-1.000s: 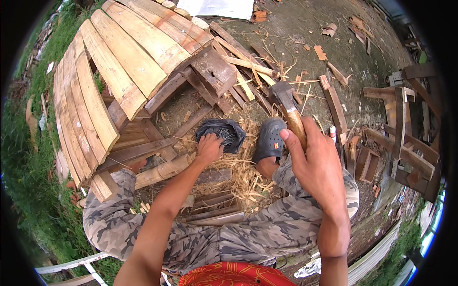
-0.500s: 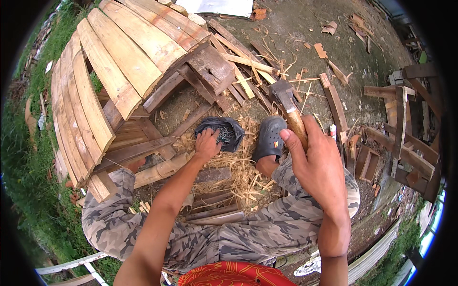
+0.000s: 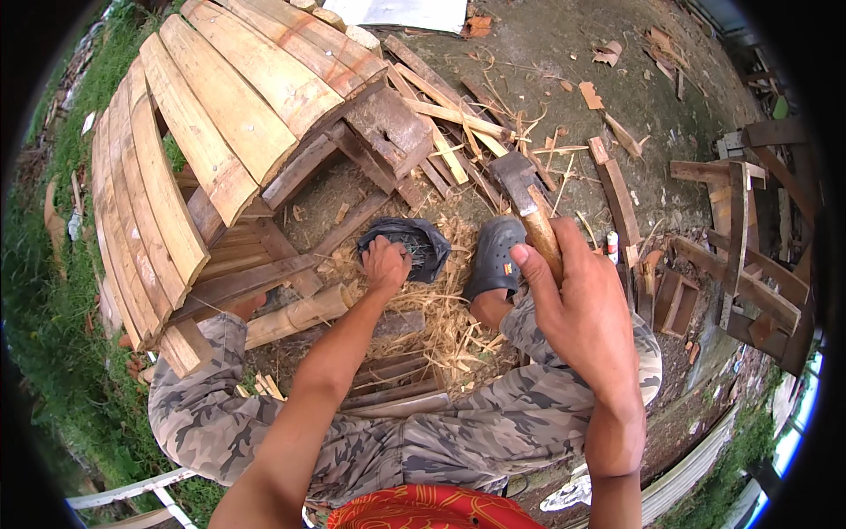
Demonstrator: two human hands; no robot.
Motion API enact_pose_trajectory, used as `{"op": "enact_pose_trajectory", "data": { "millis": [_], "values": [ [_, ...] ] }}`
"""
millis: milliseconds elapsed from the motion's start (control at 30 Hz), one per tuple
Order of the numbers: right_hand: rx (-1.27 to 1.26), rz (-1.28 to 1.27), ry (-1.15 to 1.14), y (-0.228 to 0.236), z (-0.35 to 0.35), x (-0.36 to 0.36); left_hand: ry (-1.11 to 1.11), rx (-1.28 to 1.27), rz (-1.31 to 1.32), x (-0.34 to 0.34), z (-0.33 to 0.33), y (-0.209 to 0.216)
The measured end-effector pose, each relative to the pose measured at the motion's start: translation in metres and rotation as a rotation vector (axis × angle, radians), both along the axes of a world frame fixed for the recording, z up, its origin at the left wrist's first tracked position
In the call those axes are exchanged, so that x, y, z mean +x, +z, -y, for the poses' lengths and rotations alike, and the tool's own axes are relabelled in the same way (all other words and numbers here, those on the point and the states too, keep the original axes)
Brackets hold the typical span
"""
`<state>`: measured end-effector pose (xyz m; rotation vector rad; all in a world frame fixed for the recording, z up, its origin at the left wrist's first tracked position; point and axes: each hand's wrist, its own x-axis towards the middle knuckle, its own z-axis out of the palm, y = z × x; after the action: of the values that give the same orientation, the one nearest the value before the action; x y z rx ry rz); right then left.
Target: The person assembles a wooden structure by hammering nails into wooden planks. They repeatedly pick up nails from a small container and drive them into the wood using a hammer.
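Note:
A black plastic bag point(image 3: 434, 249) lies on the wood shavings, its mouth spread around a heap of thin nails point(image 3: 414, 241). My left hand point(image 3: 386, 266) reaches over its near left rim, fingers curled down at the nails; whatever they pinch is hidden. My right hand point(image 3: 583, 309) grips the wooden handle of a hammer point(image 3: 515, 181), raised above my right shoe point(image 3: 496, 256) with its dark metal head pointing away from me. At the left stands a wooden frame covered with split bamboo slats point(image 3: 220, 123), apart from both hands.
A bamboo pole point(image 3: 300, 317) and short boards point(image 3: 397, 388) lie between my legs. Scrap sticks point(image 3: 449, 132) are piled beyond the bag. More lumber point(image 3: 619, 189) lies to the right, near a stacked wooden frame point(image 3: 740, 238). Grass point(image 3: 53, 353) borders the left side.
My left hand's fingers have drawn together and curled at the nails, where they were more spread before. The hammer head has tipped slightly to the left; the bag stays in place.

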<state>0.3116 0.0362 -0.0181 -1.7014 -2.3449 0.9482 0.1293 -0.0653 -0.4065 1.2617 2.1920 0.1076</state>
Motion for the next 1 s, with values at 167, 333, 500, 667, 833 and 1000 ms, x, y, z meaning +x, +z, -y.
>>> {"op": "enact_pose_trajectory", "data": {
  "millis": [167,333,500,667,833,1000],
  "values": [
    [-0.053,0.026,-0.03,0.001,0.0,-0.001,0.173,-0.206,0.031,0.006,-0.018,-0.013],
    [-0.042,0.004,-0.03,0.002,0.0,0.001,0.197,-0.292,0.299,-0.02,-0.023,-0.032],
    [0.023,-0.051,-0.001,0.002,0.003,0.003,0.23,-0.179,0.74,-0.051,-0.002,-0.011],
    [0.096,-0.088,0.058,0.002,0.004,0.004,0.169,-0.209,0.985,-0.062,0.002,0.027],
    [0.077,-0.108,0.026,0.009,0.003,0.001,0.251,-0.121,1.348,-0.062,0.006,0.067],
    [0.068,-0.152,-0.025,0.013,0.001,-0.007,0.218,0.019,1.491,-0.067,0.007,0.118]
  ]
}}
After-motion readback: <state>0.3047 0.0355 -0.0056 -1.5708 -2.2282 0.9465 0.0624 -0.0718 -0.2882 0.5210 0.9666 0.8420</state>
